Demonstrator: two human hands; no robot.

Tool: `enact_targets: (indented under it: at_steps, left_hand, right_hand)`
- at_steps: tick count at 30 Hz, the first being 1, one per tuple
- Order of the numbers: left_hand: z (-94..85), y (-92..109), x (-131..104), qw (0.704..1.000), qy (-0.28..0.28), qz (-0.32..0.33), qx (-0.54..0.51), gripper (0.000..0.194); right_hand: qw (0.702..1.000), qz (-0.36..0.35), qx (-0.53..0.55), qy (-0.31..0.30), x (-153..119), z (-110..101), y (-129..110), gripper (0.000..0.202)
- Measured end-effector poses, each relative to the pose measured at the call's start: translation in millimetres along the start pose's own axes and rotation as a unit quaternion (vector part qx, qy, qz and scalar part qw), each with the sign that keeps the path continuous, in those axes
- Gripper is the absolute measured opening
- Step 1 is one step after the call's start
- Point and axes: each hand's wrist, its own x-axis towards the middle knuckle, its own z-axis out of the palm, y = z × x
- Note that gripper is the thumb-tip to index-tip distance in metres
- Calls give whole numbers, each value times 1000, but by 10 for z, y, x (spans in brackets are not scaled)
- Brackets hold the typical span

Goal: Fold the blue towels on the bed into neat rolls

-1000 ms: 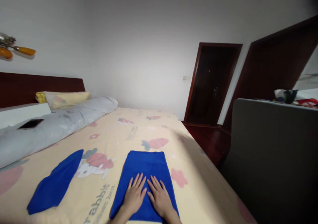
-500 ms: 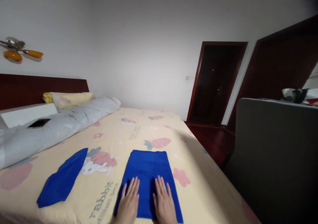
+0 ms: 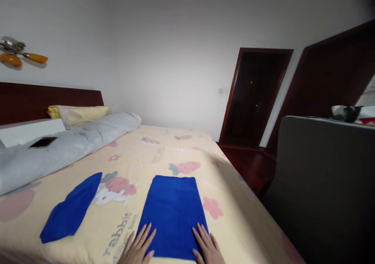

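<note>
A blue cloth (image 3: 172, 213) lies flat on the bed in front of me, folded into a rough rectangle. On its near left edge rests my left hand (image 3: 139, 244), fingers stretched out and spread. My right hand (image 3: 207, 245) lies at the near right edge, its fingers likewise spread and touching the fabric. Neither hand grips anything. Further left, a second blue cloth (image 3: 72, 209) sits on the sheet in a narrow, uneven shape, apart from both hands.
A patterned sheet covers the bed (image 3: 158, 154). A rolled grey quilt (image 3: 96, 133) bears a phone (image 3: 43, 142), near a white box (image 3: 32, 131) and a yellow pillow (image 3: 82, 115). A dark grey panel (image 3: 319, 178) stands at right, beyond the bed's edge.
Both hands have slid back toward me and outward, from the middle of the folded cloth to its near corners. Their fingers are more spread. The view has shifted slightly.
</note>
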Motion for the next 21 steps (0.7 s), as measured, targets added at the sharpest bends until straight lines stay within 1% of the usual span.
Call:
enact_targets:
  at_steps: [3, 5, 7, 8, 9, 11, 13, 15, 18, 21]
  left_hand:
    - [-63, -185, -160, 999, -6, -26, -30, 57]
    - [-139, -251, -220, 998, -18, -15, -51, 56]
    - [-236, -253, -246, 998, -29, 9, -63, 57]
    - [-285, -229, -249, 997, -28, 17, -65, 59]
    - [-331, -193, -245, 997, -21, 18, -66, 62]
    - [-404, -108, -223, 998, 6, -2, -62, 68]
    - [-454, -44, -187, 998, 22, -21, -57, 69]
    - [-484, -24, -150, 998, 20, -25, -54, 68]
    - [-491, -58, -118, 998, 26, -22, -45, 66]
    - [-455, -101, -123, 998, 48, -20, -39, 62]
  right_hand:
    - [1000, -1, 9, 21, -173, -97, 156, 50]
    - [998, -11, 8, 54, -254, -99, 235, 37]
    - [997, -16, 6, 82, -293, -57, 304, 24]
    - [996, -14, 10, 91, -298, -30, 332, 21]
    - [995, -13, 17, 97, -297, -5, 354, 20]
    - [993, -13, 43, 111, -289, 17, 367, 19]
    - [989, -15, 69, 130, -288, -15, 330, 22]
    - [988, -22, 86, 128, -298, -101, 249, 27]
    - [990, -27, 88, 108, -315, -283, 97, 29]
    - [990, -25, 75, 113, -332, -444, -14, 28]
